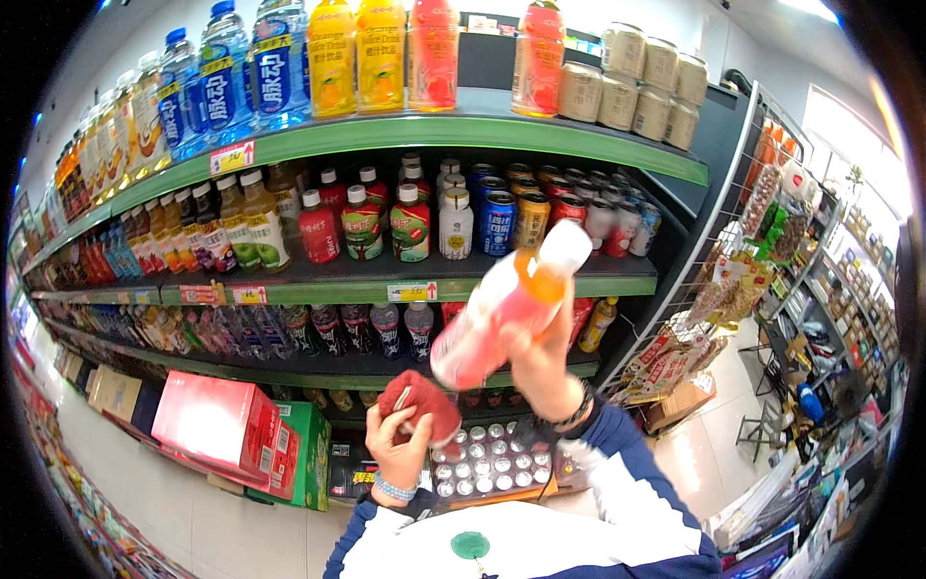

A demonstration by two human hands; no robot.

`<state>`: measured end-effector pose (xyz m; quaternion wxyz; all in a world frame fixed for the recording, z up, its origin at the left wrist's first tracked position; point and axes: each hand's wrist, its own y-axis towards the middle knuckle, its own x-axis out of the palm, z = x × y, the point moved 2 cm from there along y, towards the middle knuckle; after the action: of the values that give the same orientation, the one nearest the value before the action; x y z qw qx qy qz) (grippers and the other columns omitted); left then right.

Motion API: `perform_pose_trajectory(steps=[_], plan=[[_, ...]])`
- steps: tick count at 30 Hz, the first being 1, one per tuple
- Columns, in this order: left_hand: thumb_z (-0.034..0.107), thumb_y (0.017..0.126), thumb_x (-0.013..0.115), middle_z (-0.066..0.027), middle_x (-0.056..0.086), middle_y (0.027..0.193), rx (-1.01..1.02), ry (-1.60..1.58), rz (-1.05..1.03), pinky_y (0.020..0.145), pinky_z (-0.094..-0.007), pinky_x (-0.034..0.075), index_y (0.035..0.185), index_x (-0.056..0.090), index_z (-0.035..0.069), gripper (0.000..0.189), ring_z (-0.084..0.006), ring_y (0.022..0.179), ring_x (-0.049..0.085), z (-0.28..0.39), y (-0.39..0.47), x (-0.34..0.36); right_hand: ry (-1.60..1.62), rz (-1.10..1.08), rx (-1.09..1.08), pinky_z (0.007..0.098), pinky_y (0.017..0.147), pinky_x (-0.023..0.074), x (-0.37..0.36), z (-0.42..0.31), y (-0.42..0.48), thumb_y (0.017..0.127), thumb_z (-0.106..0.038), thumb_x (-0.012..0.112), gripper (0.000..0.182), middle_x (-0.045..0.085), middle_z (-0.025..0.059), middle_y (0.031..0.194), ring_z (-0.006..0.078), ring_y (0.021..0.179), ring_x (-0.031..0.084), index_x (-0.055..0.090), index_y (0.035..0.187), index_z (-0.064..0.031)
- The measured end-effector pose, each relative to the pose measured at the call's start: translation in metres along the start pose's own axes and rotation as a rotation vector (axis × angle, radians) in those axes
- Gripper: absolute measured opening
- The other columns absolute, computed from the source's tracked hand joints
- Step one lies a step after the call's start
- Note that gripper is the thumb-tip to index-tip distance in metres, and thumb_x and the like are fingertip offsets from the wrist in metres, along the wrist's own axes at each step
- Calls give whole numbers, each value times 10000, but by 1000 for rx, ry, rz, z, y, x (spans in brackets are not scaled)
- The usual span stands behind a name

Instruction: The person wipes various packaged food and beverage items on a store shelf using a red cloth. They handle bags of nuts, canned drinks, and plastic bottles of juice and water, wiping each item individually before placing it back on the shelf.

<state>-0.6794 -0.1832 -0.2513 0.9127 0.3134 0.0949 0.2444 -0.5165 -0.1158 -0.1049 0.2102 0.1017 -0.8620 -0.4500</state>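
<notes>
My right hand grips a pink drink bottle with a white cap, blurred and tilted, in front of the middle shelves. A dark red cloth is bunched in my left hand, just below and left of the bottle's base. On the top shelf stand two similar pink peach drink bottles with a gap between them. Orange juice drink bottles are left of that gap, and beige cans are stacked to its right.
Green-edged shelves carry many bottles and cans. A wire rack with hanging snack bags stands to the right. Red cartons, a green carton and a tray of cans sit low by the shelf.
</notes>
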Motion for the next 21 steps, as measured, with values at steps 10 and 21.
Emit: perform_pose_trajectory(steps=[10,21], plan=[[32,795,656,-23,470,917,-155,212,226,604,-212,380,840,614,-49,102,-84,693,460,-36,-4,-68,-715,33,-455,448,851,441,6,-54,243,747,-327,715,713,550,212,1083,335,942,558,360,1240,46],[53,792,662,-75,512,917,-218,254,359,672,-235,428,840,634,-53,120,-83,656,449,-59,3,-83,-1247,307,-394,423,907,408,5,10,321,719,-407,717,848,560,266,1064,367,1044,528,303,1274,81]])
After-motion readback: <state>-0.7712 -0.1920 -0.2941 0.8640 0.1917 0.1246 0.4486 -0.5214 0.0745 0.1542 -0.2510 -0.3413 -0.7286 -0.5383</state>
